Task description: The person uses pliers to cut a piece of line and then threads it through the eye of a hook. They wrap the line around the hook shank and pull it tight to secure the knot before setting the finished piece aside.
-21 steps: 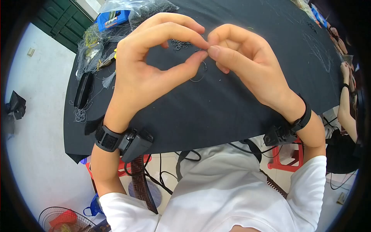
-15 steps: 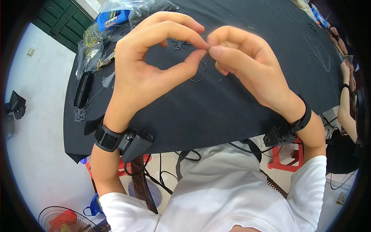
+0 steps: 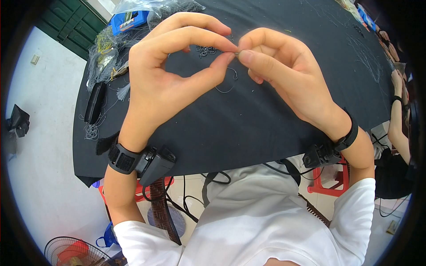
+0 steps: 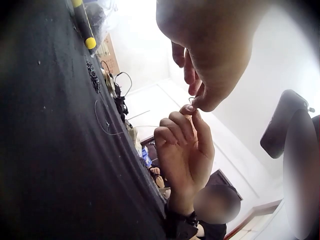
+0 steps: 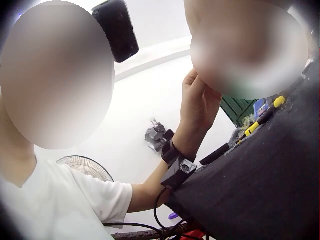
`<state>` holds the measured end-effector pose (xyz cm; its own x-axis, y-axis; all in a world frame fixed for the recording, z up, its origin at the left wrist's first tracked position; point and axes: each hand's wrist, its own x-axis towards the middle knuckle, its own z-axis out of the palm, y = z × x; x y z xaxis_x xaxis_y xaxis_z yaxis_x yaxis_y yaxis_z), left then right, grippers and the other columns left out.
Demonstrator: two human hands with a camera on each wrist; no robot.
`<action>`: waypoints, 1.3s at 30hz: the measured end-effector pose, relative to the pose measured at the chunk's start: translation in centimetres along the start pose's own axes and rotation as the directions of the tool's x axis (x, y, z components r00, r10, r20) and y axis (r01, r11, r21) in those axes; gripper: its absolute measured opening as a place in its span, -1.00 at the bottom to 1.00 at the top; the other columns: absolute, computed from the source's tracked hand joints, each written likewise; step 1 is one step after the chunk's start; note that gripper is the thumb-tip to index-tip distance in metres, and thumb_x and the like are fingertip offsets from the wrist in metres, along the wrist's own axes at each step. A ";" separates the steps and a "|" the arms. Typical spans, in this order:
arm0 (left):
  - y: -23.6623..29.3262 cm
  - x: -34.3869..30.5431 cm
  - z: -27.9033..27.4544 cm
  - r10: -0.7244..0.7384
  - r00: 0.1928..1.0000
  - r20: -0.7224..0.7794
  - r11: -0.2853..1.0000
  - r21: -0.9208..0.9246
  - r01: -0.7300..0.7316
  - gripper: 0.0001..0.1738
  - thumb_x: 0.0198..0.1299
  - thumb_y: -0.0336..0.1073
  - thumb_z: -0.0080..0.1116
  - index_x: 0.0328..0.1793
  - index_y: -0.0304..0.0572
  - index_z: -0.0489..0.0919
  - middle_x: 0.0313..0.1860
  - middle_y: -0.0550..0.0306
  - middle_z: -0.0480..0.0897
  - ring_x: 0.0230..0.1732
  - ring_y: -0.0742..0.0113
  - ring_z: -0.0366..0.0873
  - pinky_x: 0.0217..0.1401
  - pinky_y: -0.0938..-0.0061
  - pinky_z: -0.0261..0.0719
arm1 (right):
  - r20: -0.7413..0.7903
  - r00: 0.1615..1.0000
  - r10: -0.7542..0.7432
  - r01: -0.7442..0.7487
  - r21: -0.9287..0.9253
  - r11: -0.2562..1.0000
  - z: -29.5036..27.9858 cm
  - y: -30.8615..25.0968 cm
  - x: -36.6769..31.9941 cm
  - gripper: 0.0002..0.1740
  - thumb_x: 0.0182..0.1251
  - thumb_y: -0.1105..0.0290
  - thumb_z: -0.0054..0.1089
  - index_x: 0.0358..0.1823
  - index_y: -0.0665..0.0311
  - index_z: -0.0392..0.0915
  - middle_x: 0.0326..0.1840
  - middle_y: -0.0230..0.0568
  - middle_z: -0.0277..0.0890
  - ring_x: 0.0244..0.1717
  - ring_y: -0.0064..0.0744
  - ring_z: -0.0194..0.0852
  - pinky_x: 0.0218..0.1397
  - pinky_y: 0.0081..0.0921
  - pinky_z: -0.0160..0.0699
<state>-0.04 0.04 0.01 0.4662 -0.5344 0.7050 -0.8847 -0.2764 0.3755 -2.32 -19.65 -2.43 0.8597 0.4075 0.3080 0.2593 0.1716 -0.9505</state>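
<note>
My left hand (image 3: 155,80) pinches a tiny thin piece (image 3: 236,54) between thumb and index finger, its other fingers arched above. On the other side of that piece, the thumb and curled index finger of my right hand (image 3: 293,75) pinch it too. In the left wrist view, a small thin curve (image 4: 191,100) shows at the meeting fingertips; whether it is a hook or looped line, I cannot tell. Below the hands in the head view is a fine curved line (image 3: 227,91) with a small hook-like bend (image 3: 235,76). Blurring hides most of my right hand in the right wrist view.
Tangled grey strands (image 3: 206,51) lie on the black cloth (image 3: 213,137) beyond the hands. At the back left are a blue box (image 3: 128,22), plastic bags and netting (image 3: 104,57), with a black case (image 3: 95,103) nearer. Another person's arm (image 3: 398,128) is at the right edge.
My left hand has shifted slightly left, widening the small gap between its thumb tip and my right thumb. The fine curved line has moved a little left too. My right hand is almost unmoved.
</note>
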 end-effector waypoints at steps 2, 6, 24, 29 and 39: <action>-0.1 0.0 0.1 0.005 1.000 -0.007 1.000 -0.002 -0.005 -0.77 -0.15 -0.65 0.22 -0.31 -0.26 0.62 -0.16 0.11 0.58 -0.14 0.43 0.50 -0.18 0.67 0.34 | -0.014 1.000 0.007 -0.007 -0.018 1.000 0.0 0.1 0.0 -0.83 0.27 0.39 0.06 -0.18 0.33 0.45 -0.46 -0.49 0.36 -0.45 -0.74 0.17 -0.38 -0.75 0.15; 0.1 -0.1 0.4 -0.033 0.999 -0.021 0.999 0.025 0.033 -0.79 -0.15 -0.63 0.21 -0.33 -0.24 0.62 -0.16 0.13 0.58 -0.16 0.46 0.49 -0.21 0.68 0.33 | -0.022 1.000 -0.002 0.001 -0.033 0.999 -0.1 0.2 0.1 -0.85 0.27 0.40 0.07 -0.20 0.32 0.46 -0.44 -0.49 0.38 -0.44 -0.75 0.18 -0.37 -0.76 0.16; -6.1 -0.7 -7.0 -0.261 0.963 0.071 0.964 0.075 0.256 -0.91 0.05 -0.33 0.16 -0.34 -0.14 0.61 -0.17 0.15 0.60 -0.14 0.48 0.48 -0.21 0.65 0.35 | 0.468 0.852 -0.236 0.513 -0.838 0.189 -1.3 1.5 11.5 -0.83 0.11 0.40 0.11 -0.27 0.30 0.49 -0.33 -0.18 0.51 -0.24 -0.27 0.49 -0.14 -0.45 0.43; -6.8 -0.9 -7.9 -0.388 0.896 0.214 0.921 0.114 0.372 -0.85 -0.04 -0.25 0.17 -0.39 -0.12 0.62 -0.20 0.19 0.61 -0.19 0.48 0.48 -0.22 0.66 0.33 | 0.513 0.857 0.040 0.456 -0.793 0.403 1.8 5.8 17.9 -0.61 0.08 0.14 0.19 -0.22 0.32 0.51 -0.22 -0.07 0.49 -0.15 -0.14 0.46 -0.08 -0.33 0.42; -7.4 -1.4 -8.1 -0.458 0.880 0.126 0.888 0.026 0.458 -0.83 -0.01 -0.23 0.21 -0.34 -0.14 0.62 -0.32 0.22 0.61 -0.23 0.50 0.50 -0.10 0.59 0.39 | 0.471 0.882 0.025 0.411 -0.793 0.450 1.0 3.0 17.2 -0.64 0.17 0.08 0.09 -0.32 0.29 0.49 -0.55 -0.28 0.35 -0.42 -0.36 0.33 -0.30 -0.44 0.27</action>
<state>5.92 9.36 1.09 0.8145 -0.4443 0.3731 -0.5725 -0.5116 0.6407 12.81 -11.28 0.01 0.5575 0.7858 0.2679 0.8186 -0.4668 -0.3346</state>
